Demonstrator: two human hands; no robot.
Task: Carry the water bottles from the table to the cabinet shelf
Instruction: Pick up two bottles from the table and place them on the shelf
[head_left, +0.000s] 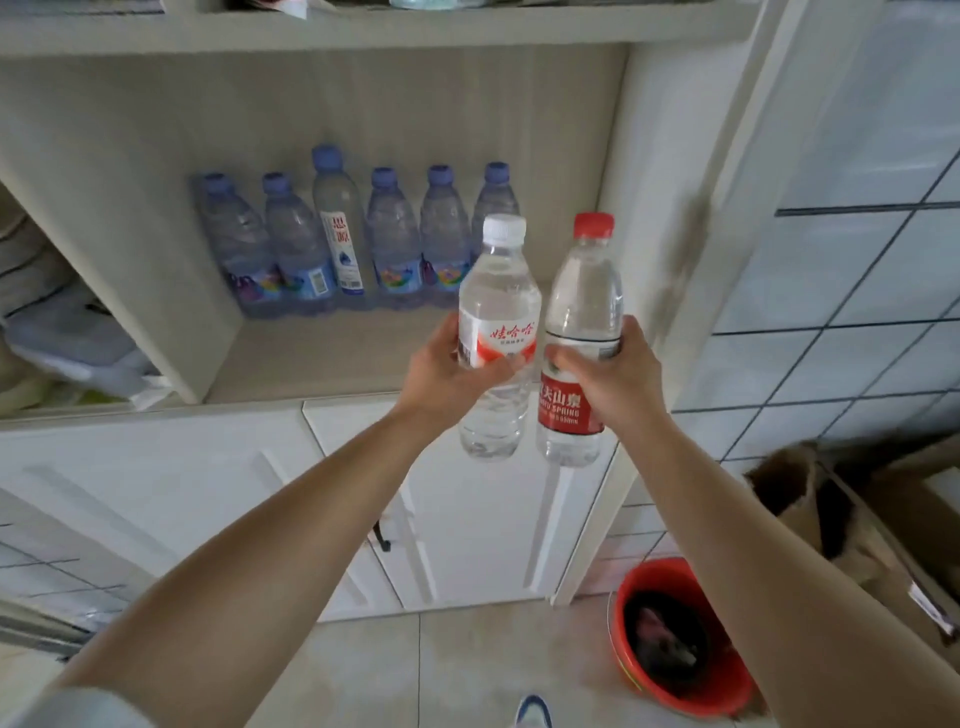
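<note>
My left hand grips a white-capped water bottle with a red and white label. Beside it, my right hand grips a red-capped water bottle with a red label. Both bottles stand upright and nearly touch, held in front of the open cabinet shelf. Along the back of that shelf stands a row of several blue-capped water bottles. The front of the shelf below my hands is bare wood.
White cabinet doors with a dark handle lie below the shelf. A red bucket sits on the tiled floor at the right, beside a brown cardboard box. The left compartment holds folded items.
</note>
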